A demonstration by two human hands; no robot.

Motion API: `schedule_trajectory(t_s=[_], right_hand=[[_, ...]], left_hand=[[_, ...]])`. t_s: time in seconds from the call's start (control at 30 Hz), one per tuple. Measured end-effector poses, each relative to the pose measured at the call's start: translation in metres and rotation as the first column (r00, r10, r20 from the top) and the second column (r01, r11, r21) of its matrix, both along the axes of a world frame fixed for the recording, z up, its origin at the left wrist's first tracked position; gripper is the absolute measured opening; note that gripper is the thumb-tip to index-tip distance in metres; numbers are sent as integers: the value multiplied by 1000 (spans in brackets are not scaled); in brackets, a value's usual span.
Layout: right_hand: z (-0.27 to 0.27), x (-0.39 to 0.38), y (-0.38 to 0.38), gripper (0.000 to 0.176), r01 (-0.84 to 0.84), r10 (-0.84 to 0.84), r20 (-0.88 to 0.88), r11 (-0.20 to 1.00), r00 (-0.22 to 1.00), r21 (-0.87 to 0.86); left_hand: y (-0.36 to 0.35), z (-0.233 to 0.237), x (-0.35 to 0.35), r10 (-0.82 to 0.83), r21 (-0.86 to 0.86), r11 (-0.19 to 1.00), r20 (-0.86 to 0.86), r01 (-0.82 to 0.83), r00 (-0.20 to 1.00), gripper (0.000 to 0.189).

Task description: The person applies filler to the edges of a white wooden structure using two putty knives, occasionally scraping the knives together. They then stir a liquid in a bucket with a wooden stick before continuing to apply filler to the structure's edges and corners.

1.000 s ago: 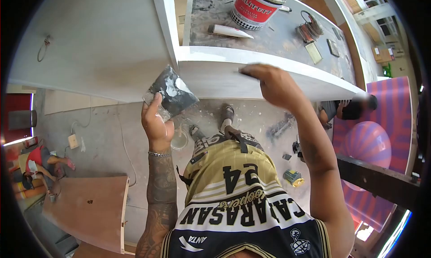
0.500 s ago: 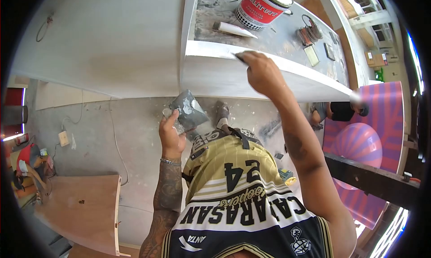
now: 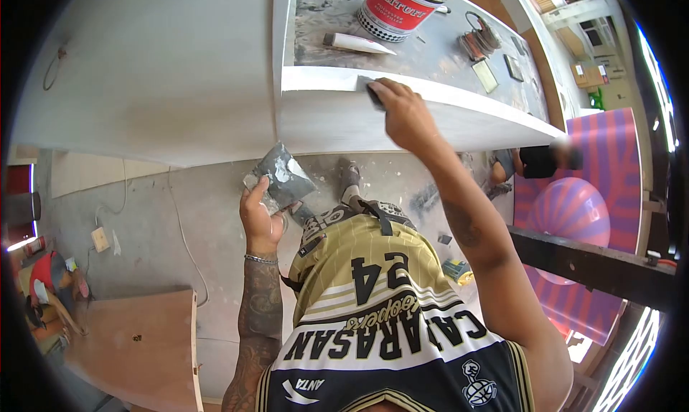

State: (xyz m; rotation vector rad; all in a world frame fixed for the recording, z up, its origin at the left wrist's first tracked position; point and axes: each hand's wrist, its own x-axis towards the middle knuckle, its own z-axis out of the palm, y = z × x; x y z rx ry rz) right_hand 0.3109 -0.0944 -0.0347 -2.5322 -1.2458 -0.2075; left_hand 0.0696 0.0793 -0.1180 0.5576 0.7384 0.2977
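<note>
My left hand [image 3: 261, 214] is closed on a dark grey putty board [image 3: 293, 186] smeared with whitish filler, held low in front of the cabinet. In my right hand [image 3: 408, 114] is a small dark putty scraper [image 3: 375, 95], pinched between thumb and fingers. Its blade meets the white front edge [image 3: 319, 79] of a cabinet panel. Behind that edge, on the dusty grey surface, lie a white tube [image 3: 359, 44] with a pointed tip and a red-and-white can [image 3: 398, 11] labelled polyester body filler.
A coil of wire [image 3: 482, 39] and small flat pieces lie farther right inside the cabinet. Another person [image 3: 538, 161] sits low at right, near a striped pink-purple panel [image 3: 610, 143]. A second person [image 3: 54, 279] is at far left, beside a brown board [image 3: 136, 351]. A cable [image 3: 181, 232] crosses the floor.
The scraper has turned so more of its blade shows against the white edge. My left hand still holds the board, and the whole view has shifted slightly.
</note>
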Motion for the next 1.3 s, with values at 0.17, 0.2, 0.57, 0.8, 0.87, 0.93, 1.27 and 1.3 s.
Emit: schedule_trajectory(t_s=[0.17,0.2,0.57,0.8,0.87,0.93,1.27,1.3], right_hand=[[18,-14,-20,48,9,-24,-146,995,989,-103],[21,-5,-24,47,31,-35,-134,999,990,-30],[21,-26,-1,42,149,-172,-233,983,957,-111],[11,29,-39,41,443,-476,-191,876,859,-189],[17,22,-10,37,383,-431,-239,897,870,-222],[11,6,27,33,318,-369,-241,921,897,-226],[25,-43,29,42,84,-100,-272,994,957,-72],[19,-38,13,44,84,-88,-191,996,978,-31]], left_hand=[[-4,0,3,-24,-11,1000,11,24,1000,33],[-3,-1,4,-26,-11,1000,10,26,1000,33],[-4,3,14,-88,-32,996,-35,87,995,31],[4,-12,5,-67,-52,997,-59,64,996,31],[6,-18,1,-63,-60,996,-32,61,998,30],[8,-21,-3,-68,-59,996,-50,65,996,31],[6,-15,-2,-27,-36,999,-84,24,996,31],[7,-17,-2,-28,-37,999,-85,25,996,31]])
